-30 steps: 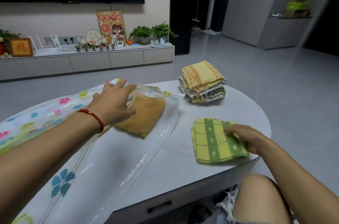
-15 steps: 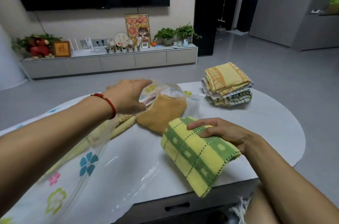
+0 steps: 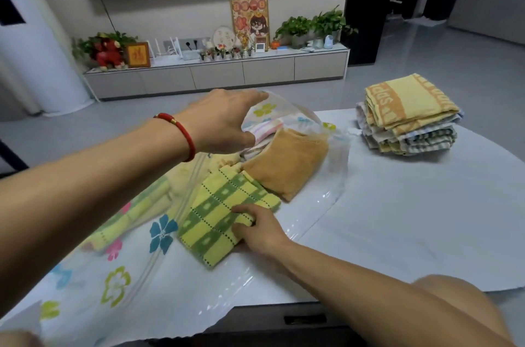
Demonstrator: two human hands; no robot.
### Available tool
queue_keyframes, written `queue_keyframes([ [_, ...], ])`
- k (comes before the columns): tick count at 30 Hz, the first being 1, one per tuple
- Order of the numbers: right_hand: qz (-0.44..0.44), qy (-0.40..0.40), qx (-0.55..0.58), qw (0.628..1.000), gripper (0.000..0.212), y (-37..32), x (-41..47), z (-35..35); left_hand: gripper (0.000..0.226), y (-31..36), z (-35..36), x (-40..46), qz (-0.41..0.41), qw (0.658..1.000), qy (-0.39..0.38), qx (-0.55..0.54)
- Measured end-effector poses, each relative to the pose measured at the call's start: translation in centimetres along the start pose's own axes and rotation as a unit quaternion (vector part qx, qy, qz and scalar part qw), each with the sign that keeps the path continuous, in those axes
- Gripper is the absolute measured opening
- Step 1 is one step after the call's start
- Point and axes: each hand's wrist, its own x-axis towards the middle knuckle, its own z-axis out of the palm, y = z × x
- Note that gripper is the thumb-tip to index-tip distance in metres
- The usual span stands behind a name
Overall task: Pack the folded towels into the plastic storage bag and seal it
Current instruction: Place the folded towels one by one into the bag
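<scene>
A white living-room table (image 3: 397,218) carries a half-packed plastic storage bag (image 3: 335,176). Near its front edge, the right hand (image 3: 261,228) presses straight fingers on a green-and-yellow checked towel (image 3: 224,216), long axis aimed into the bag mouth just ahead (beside a tan towel (image 3: 287,164)). The left hand (image 3: 224,122) grips the upper flap, lifting it. A towel stack (image 3: 409,116) waits at the far right edge.

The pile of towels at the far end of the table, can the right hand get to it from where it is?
Probably yes. The right hand is busy pressing the green checked towel toward the plastic bag, but only bare table lies between it and the pile of towels. It would need to let go first.
</scene>
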Motion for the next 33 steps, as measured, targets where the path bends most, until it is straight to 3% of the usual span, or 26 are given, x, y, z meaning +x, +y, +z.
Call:
queue_keyframes([
  [4, -0.003, 0.085, 0.013, 0.996, 0.040, 0.2, -0.9, 1.3, 0.079, -0.2, 0.3, -0.1, 0.002, 1.000, 0.008, -0.016],
  [9, -0.030, 0.116, -0.070, 0.990, 0.043, 0.3, -1.0, 1.5, 0.078, -0.3, 0.8, -0.2, 0.004, 1.000, 0.004, -0.022],
  [12, -0.029, 0.059, -0.100, 0.993, 0.046, -1.3, -1.1, -0.1, 0.074, 0.0, 1.6, -0.9, -0.003, 1.000, -0.002, -0.029],
  [16, -0.013, -0.009, -0.239, 0.971, 0.053, -3.4, -2.5, -2.5, 0.065, 0.8, 2.8, -1.9, -0.009, 0.999, 0.008, -0.030],
  [18, 0.046, -0.064, -0.215, 0.973, 0.045, -5.3, -3.5, -5.1, 0.066, 1.2, 3.4, -2.4, 0.000, 1.000, 0.007, -0.029],
  [20, 0.052, -0.065, -0.261, 0.962, 0.031, -7.3, -5.2, -8.9, 0.068, 1.3, 4.2, -3.1, 0.003, 1.000, -0.001, -0.022],
  [22, 0.035, -0.002, -0.299, 0.953, 0.023, -8.9, -6.7, -13.7, 0.067, 1.0, 5.1, -4.0, -0.003, 1.000, -0.007, -0.025],
  [26, -0.001, 0.249, -0.303, 0.920, 0.019, -10.1, -7.1, -23.3, 0.061, 0.3, 6.9, -5.0, -0.021, 1.000, -0.006, -0.020],
  [30, -0.072, 0.458, -0.357, 0.811, 0.030, -10.7, -2.0, -30.5, 0.064, -0.7, 7.7, -4.1, -0.017, 1.000, -0.005, -0.011],
  [33, -0.054, 0.495, -0.455, 0.739, 0.033, -11.6, 2.0, -35.2, 0.068, -1.5, 8.6, -3.6, -0.012, 1.000, 0.013, 0.003],
])
